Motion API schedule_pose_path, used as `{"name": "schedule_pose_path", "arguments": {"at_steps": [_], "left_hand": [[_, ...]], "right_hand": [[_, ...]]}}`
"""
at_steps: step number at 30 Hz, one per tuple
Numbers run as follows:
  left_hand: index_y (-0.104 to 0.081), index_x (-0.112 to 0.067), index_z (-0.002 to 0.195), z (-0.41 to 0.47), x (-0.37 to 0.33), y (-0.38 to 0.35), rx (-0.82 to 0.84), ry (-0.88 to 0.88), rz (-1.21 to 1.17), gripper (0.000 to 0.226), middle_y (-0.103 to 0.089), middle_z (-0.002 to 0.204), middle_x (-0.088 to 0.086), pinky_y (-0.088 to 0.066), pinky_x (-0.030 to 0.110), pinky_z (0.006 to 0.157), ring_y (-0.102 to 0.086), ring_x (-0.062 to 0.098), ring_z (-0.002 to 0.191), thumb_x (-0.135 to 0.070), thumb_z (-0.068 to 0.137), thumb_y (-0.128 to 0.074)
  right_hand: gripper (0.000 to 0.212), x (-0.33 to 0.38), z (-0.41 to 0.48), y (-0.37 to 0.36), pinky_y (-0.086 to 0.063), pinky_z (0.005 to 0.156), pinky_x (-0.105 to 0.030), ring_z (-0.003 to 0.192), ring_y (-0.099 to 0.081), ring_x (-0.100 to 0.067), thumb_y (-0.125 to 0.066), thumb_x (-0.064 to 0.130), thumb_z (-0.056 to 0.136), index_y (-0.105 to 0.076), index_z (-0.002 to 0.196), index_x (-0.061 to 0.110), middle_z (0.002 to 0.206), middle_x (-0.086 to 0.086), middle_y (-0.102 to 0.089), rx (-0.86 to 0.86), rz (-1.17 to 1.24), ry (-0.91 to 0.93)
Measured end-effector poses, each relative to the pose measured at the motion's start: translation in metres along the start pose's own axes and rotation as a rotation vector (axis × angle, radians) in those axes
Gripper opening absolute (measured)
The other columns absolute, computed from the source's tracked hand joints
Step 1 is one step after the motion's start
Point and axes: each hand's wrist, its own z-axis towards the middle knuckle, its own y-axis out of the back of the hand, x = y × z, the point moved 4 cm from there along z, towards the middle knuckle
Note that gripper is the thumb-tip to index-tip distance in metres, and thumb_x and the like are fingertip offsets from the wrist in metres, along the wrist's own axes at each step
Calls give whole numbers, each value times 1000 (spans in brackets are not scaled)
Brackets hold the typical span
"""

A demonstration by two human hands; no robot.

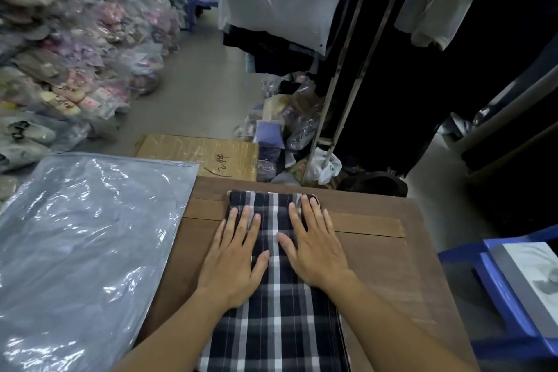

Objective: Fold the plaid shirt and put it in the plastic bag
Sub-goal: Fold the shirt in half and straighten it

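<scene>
The plaid shirt (277, 317), dark navy with white and grey checks, lies as a long narrow strip down the middle of the brown wooden table (386, 266). My left hand (235, 254) presses flat on its left side, fingers spread, partly over the table. On the shirt's right side my right hand (314, 244) lies flat too, its fingertips near the far folded end. A large clear plastic bag (84, 251) with a zip edge lies flat to the left of the shirt, overhanging the table's left side.
A taped cardboard box (199, 154) stands beyond the table. Piles of bagged goods (66, 48) line the left. A metal clothes rack (347, 75) with dark garments stands at right, bags at its foot. A blue plastic stool (495, 287) with a grey box is at right.
</scene>
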Motion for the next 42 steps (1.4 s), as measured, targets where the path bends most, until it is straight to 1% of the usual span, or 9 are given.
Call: {"name": "schedule_pose_path", "arguments": {"at_steps": [8,20,24,26,27,30,34,36,42], "left_hand": [[8,-21,155,0,0,1,-9,9,24,73,19,163,1,9,39,120,26,18,148,-58,96,-16],[9,-20,155,2,0,0,54,-4,6,79,19,163,3,8,42,122,24,22,148,-61,88,-4],[3,-18,156,5,-3,9,143,20,8,76,13,165,6,5,43,122,18,26,150,-59,94,-17],[-21,-15,153,13,-8,23,100,44,-16,67,-14,163,12,-11,45,120,-7,30,150,-53,97,-28],[-34,-14,146,19,-10,33,36,57,-30,60,-29,155,13,-21,45,116,-23,31,143,-49,98,-32],[-44,-12,136,42,-6,54,-86,94,-66,46,-43,142,11,-34,45,108,-38,29,129,-39,99,-39],[-45,-13,136,71,4,58,41,119,-120,39,-46,144,9,-30,48,112,-37,28,134,-31,101,-39],[-51,-14,127,78,9,57,122,134,-130,32,-52,136,10,-33,49,108,-41,29,129,-28,101,-40],[-60,-16,118,87,25,60,201,270,-73,27,-55,131,10,-30,50,108,-41,31,126,-26,100,-42]], "right_hand": [[75,2,-9,-1,10,123,-42,147,28,-17,-3,64,95,7,157,22,164,-5,20,71,66,20],[71,28,-136,-18,15,119,-40,142,38,-11,-10,67,98,10,154,30,162,0,27,44,121,-26],[71,27,-137,-22,11,122,-41,144,35,-11,-11,67,98,6,156,29,163,3,24,34,147,-25],[71,21,-138,-14,-1,124,-40,149,20,-13,-13,65,97,-14,157,27,166,4,9,-25,251,-65],[67,16,-140,-9,-14,123,-41,150,2,-15,-19,63,97,-29,151,25,163,3,-9,-112,313,-104],[43,-5,-141,6,-46,102,-36,120,-38,-12,-47,48,95,-45,130,22,132,4,-40,-308,445,-291],[34,-17,-136,10,-48,73,-18,91,-53,-2,-62,38,93,-42,118,24,113,10,-54,40,791,-575],[27,-19,-132,7,-49,64,-19,83,-60,-2,-64,36,92,-48,110,24,101,11,-62,100,841,-605],[17,-30,-116,16,-58,77,-37,84,-67,-16,-64,23,90,-58,106,22,92,3,-69,207,815,-591]]}}
